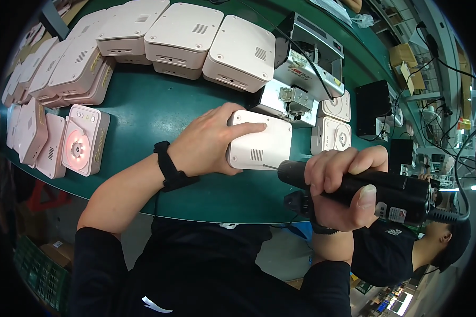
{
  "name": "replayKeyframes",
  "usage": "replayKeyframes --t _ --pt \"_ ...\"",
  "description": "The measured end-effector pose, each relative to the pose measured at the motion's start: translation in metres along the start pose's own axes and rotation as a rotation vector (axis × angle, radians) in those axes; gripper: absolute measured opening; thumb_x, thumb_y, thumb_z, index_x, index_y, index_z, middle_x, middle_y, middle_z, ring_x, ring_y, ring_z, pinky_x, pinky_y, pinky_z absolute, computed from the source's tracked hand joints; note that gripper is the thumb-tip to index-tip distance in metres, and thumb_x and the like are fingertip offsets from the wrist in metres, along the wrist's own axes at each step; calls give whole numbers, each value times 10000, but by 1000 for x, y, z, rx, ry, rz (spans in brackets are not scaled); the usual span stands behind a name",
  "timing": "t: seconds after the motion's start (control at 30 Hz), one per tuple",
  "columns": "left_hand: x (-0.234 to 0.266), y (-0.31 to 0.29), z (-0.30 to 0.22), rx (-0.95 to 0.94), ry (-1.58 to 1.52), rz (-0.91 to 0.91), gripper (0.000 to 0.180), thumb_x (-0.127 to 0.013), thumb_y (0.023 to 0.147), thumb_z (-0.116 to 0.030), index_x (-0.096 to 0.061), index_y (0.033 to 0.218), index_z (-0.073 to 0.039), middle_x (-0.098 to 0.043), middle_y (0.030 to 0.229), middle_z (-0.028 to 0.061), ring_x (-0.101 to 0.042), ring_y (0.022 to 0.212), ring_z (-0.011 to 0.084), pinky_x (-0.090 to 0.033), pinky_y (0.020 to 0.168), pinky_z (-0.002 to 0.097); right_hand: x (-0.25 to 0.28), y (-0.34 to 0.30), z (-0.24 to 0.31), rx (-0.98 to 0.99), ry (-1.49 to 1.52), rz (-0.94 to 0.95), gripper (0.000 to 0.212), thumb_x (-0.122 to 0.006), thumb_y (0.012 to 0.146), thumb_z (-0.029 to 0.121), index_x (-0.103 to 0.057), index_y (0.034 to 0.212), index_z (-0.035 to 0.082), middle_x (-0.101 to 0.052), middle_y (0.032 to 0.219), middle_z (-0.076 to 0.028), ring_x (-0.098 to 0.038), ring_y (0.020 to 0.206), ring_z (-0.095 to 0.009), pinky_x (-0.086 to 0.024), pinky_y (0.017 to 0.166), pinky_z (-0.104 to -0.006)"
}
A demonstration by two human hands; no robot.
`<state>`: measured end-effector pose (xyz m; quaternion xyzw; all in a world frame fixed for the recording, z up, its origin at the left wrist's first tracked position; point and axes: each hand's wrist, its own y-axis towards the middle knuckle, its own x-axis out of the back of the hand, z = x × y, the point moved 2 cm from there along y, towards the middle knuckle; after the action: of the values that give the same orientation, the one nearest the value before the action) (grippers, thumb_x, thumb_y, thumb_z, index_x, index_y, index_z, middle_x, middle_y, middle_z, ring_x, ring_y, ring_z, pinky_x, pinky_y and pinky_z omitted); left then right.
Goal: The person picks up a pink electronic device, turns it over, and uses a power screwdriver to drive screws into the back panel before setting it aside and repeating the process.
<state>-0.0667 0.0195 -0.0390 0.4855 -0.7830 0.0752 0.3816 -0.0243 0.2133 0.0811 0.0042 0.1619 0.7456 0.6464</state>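
Note:
My left hand [203,137] holds a white square plastic device [272,140] on the table, its thumb and fingers round the left side and one finger lying across the top. The face turned up has round corner holes and a small vent grille. My right hand [346,182] is wrapped round a black corded electric screwdriver [402,199]. Its thin bit [270,167] points left at the device's near edge, by the vent. Whether the bit touches the device, I cannot tell.
White devices [182,26] stand stacked along the back and left of the green table [143,95]. One device [84,140] at the left glows red. Behind the held device is a metal-and-black machine [312,58]. Another person [396,248] is at the right.

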Motion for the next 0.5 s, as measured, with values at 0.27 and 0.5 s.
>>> replayKeyframes --t 0.27,0.5 --pt "5 0 0 -19 -1 -9 780 -885 574 -169 -615 1303 -229 -510 1259 137 -565 1145 348 -489 989 422 -4 4 2 11 -12 0 474 -732 831 351 -383 1021 93 -519 719 -74 -503 587 -184 -468 622 -367" --pt "3 -1 -2 -25 15 5 826 -890 562 -183 -587 1329 -234 -491 1271 135 -559 1148 351 -482 991 423 20 72 8 337 45 -17 278 -559 937 310 -468 1048 72 -510 684 -70 -478 528 -179 -445 558 -354"
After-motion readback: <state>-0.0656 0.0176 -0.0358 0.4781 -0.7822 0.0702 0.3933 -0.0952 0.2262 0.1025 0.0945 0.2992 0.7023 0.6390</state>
